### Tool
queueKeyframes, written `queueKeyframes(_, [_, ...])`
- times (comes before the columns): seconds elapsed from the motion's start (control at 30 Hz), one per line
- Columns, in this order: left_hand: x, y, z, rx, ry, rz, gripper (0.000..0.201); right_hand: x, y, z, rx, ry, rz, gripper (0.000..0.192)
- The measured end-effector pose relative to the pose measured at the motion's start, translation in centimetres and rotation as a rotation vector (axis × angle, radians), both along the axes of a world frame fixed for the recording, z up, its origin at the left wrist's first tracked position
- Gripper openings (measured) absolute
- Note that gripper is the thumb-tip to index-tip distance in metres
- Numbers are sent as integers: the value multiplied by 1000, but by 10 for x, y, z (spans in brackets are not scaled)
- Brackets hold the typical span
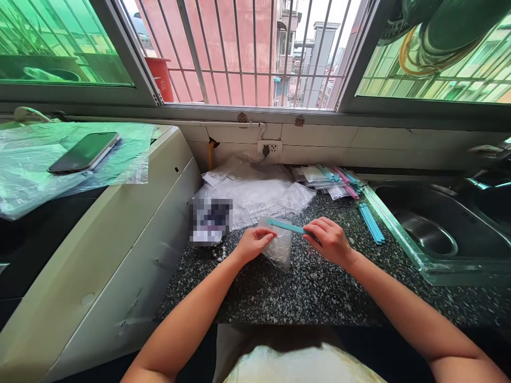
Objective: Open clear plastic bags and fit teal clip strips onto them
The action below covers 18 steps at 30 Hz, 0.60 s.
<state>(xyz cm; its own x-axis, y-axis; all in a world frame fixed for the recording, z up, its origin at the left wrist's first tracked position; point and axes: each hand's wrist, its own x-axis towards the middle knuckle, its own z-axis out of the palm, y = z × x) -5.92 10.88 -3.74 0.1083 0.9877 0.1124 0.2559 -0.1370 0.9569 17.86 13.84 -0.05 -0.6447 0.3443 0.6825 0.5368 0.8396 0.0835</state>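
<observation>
Barred windows fill the top of the frame above a speckled dark tabletop [319, 298], with a sink [431, 234] at the right and a pale appliance at the left carrying a phone [84, 152] on plastic sheeting. In the head view, both hands meet at the centre of the frame over a small clear plastic bag [279, 247] lying on the tabletop. The left hand [252, 243] pinches the bag's upper left corner, and the right hand [329, 240] grips the right end of a teal sealing strip [285, 226] that runs along the bag's top edge between the two hands. The step in hand appears to be fitting the strip onto the bag's mouth; the next move likely calls for keeping the edge taut while the strip is pressed or slid along. More clear bags [255, 194] lie just behind, a stack of bags with coloured strips [331, 181] sits to the upper right, and loose blue strips [371, 223] rest beside the sink.
</observation>
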Motion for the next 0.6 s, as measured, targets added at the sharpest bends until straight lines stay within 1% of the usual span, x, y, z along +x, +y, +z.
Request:
queueKeyframes(0.1, [-2, 0, 1, -23, -2, -8, 22, -1, -1, -8, -27, 9, 15, 9])
queueKeyframes(0.27, [-5, 1, 1, -51, -32, -16, 23, 5, -1, -18, -67, 16, 24, 8])
queueKeyframes(0.47, [-7, 0, 5, -42, -35, -79, 24, 6, -1, -21, -100, 14, 17, 11])
queueKeyframes(0.6, [-5, -3, 9, -32, -33, -113, 27, 7, -1, -19, -79, 8, 9, 11])
